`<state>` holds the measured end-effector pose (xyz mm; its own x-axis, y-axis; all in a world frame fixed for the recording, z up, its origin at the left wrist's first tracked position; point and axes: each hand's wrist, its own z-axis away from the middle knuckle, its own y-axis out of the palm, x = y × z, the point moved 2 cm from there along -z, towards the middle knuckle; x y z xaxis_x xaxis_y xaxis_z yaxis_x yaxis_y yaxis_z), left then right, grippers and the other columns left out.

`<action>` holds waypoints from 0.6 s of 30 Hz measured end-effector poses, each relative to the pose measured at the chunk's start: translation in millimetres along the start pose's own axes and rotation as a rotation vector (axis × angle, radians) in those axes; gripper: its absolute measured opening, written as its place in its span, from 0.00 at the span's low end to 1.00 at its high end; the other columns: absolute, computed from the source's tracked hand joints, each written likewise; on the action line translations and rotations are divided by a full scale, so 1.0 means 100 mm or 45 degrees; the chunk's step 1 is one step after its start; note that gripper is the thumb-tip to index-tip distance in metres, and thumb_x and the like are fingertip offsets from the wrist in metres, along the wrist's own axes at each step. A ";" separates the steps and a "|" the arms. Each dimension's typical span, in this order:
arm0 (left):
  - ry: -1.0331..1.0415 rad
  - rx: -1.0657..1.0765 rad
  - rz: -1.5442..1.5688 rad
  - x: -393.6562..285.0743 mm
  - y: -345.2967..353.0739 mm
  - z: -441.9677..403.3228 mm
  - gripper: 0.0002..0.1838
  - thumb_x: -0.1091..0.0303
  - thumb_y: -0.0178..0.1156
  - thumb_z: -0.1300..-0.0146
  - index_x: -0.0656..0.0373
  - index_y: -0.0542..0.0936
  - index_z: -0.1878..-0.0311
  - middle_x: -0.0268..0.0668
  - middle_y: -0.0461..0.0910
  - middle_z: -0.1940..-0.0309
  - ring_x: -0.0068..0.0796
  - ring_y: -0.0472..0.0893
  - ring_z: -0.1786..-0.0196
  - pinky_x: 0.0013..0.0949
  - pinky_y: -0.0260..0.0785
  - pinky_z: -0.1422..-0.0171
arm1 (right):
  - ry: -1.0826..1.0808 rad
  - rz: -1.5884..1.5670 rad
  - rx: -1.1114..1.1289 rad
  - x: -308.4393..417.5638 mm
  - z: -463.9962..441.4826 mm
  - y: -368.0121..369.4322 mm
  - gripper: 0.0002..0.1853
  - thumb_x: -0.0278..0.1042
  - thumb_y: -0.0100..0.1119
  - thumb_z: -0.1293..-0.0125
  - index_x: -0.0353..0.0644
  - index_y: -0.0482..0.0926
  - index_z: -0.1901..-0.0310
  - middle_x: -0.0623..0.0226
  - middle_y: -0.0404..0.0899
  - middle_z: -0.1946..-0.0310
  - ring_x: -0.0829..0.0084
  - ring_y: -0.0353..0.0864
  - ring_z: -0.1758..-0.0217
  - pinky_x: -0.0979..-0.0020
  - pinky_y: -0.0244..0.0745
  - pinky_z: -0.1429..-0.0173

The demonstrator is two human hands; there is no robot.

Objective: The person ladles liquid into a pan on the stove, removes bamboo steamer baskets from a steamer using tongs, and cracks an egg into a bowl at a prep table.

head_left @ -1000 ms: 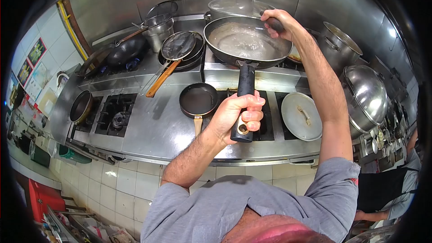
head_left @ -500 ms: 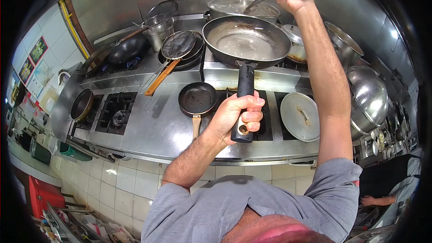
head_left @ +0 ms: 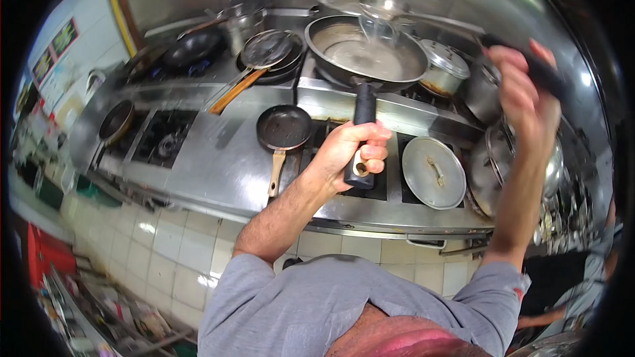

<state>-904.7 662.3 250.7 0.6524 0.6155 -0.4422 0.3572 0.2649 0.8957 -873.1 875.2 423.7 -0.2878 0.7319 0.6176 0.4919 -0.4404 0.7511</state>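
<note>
One large pan (head_left: 344, 71), handle clamped in left grip (head_left: 356, 151). One ladle (head_left: 383, 4), clamped in right grip (head_left: 526, 91), pouring liquid (head_left: 378, 30) into it.

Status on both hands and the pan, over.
Left hand gripping large pan by its handle. Right hand raised, holding ladle, liquid pouring into pan. Small pan beside left hand.

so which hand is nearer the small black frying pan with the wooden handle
Left: the left hand is just right of the small pan; the right hand is raised much farther right.
</note>
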 end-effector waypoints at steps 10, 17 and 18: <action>-0.004 -0.028 0.165 0.36 -0.45 0.62 0.07 0.77 0.54 0.43 0.53 0.69 0.73 0.23 0.62 0.86 0.11 0.63 0.86 0.21 0.59 0.84 | -0.164 0.796 -0.536 -1.18 0.95 -0.21 0.39 0.38 0.63 0.51 0.33 0.54 0.41 0.62 0.64 0.82 0.76 0.61 0.94 0.77 0.59 0.95; 0.071 -0.138 0.164 0.32 -0.64 1.60 0.08 0.78 0.55 0.43 0.52 0.68 0.68 0.22 0.61 0.84 0.10 0.62 0.85 0.21 0.59 0.83 | 0.077 1.128 -0.622 -2.04 1.01 -0.01 0.46 0.30 0.67 0.63 0.36 0.54 0.39 0.62 0.70 0.81 0.74 0.69 0.90 0.75 0.68 0.89; 0.076 -0.152 0.162 0.28 -0.66 1.78 0.08 0.78 0.55 0.43 0.52 0.68 0.68 0.22 0.61 0.84 0.10 0.62 0.85 0.21 0.59 0.83 | 0.079 1.154 -0.587 -2.17 0.96 0.02 0.48 0.31 0.68 0.63 0.37 0.53 0.38 0.63 0.70 0.81 0.75 0.70 0.89 0.76 0.68 0.88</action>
<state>-790.9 530.5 170.8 0.6453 0.6917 -0.3243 0.1898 0.2660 0.9451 -730.9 765.9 268.8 -0.0124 0.0007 0.9999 0.1849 -0.9828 0.0030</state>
